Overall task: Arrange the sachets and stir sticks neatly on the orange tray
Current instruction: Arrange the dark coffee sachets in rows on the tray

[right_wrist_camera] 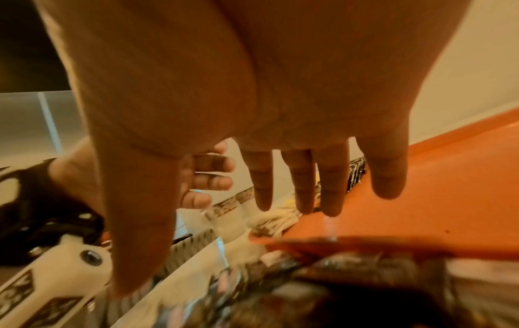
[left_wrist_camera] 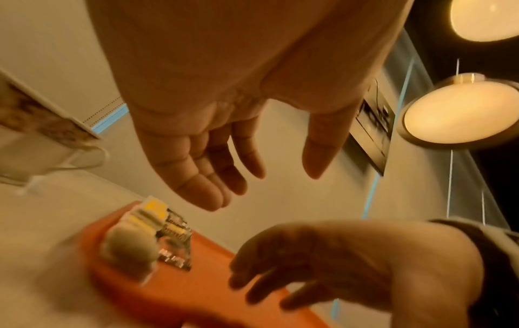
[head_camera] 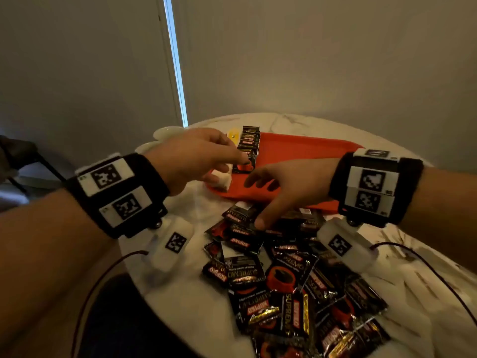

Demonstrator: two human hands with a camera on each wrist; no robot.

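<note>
Sachets already sorted sit at the left of the scene: a row of dark coffee sachets (head_camera: 249, 148) runs along the left edge of the orange tray (head_camera: 304, 148), overlapped like shingles so each label shows, with a small stack of pale sachets (head_camera: 222, 180) at the near left corner and a yellow one (head_camera: 233, 134) at the far end. We read that ordering as the reason the left hand (head_camera: 192, 157) hovers just there, over the near end of the row. Its fingers (left_wrist_camera: 209, 184) are loosely spread and hold nothing in the wrist view, as if it had only to steady or square up the row.

Moving right, our right hand (head_camera: 286, 188) reaches across the tray's near rim and down toward the loose pile of dark sachets (head_camera: 289, 288) heaped on the marble worktop (head_camera: 185, 306). Its fingers (right_wrist_camera: 303, 184) are straight and apart, gripping nothing; the thumb tip rests on or just above the topmost packets (the blur leaves contact uncertain). The pile lies just in front of the tray, which keeps each transfer short.

Most of the tray's right side is bare orange, so we judge the job early on. We see no stir sticks clearly in any view.
</note>
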